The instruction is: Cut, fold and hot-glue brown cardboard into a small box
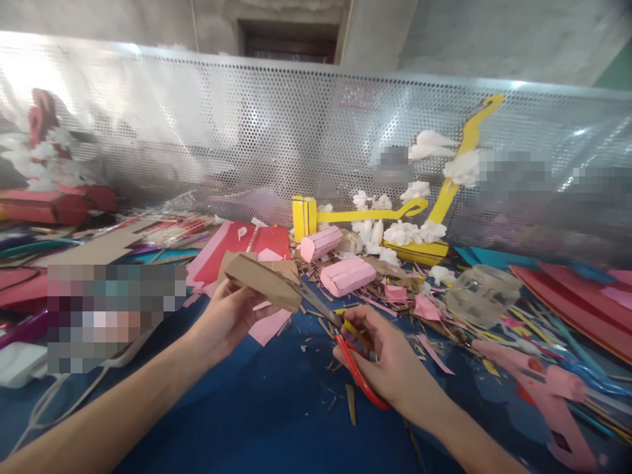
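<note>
My left hand [230,316] grips a piece of brown cardboard [264,280] by its left part, holding it above the blue table. In my right hand [382,352] is a pair of scissors [358,375] with red handles, its blades pointing up and left at the cardboard's right end. Whether the blades have the cardboard between them I cannot tell. A small yellow piece also shows at my right fingers. Just beyond the scissors lie two pink paper-covered blocks, one nearer [347,275] and one farther [320,243].
Paper and cardboard scraps [395,293] litter the table [237,408]. A pink glue gun [548,395] lies at the right. Yellow shapes with white tufts [419,251] stand before a perforated metal panel [296,125]. Red sheets [232,253] lie behind my left hand; a white cable [64,401] runs at left.
</note>
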### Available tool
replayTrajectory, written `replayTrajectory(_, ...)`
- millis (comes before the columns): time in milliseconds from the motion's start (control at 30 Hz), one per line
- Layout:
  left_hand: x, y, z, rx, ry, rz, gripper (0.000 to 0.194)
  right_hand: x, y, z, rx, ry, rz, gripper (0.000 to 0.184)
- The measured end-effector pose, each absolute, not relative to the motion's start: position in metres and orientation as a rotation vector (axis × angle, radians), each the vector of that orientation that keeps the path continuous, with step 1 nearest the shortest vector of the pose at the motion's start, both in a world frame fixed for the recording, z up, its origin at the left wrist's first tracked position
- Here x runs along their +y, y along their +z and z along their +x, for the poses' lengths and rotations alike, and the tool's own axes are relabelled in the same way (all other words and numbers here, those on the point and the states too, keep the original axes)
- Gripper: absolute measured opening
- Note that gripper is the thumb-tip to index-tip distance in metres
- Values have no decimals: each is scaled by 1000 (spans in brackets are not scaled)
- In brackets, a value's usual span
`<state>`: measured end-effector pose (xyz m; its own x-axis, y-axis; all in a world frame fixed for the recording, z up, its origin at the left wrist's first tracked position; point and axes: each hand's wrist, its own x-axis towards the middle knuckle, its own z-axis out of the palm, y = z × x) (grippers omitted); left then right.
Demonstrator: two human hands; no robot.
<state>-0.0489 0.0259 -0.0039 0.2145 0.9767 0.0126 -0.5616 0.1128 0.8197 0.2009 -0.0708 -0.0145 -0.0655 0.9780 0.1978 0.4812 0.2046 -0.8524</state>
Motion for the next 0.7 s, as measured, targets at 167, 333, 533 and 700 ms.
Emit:
replayTrajectory(167,26,-3,-49,575,1235,862,28,-72,-7,203,-1701,544,-1531,36)
replayTrajectory(333,20,0,-49,511,1170,943,37,-73,-9,205,-1750,441,-1541,35)
replayTrajectory(533,15,1,-45,552,1119,992,42,-73,-13,204,-1710,414,-1593,34)
replayTrajectory(700,12,3,-44,578,1144,1020,40,-73,-15,201,-1681,616,-1612,26)
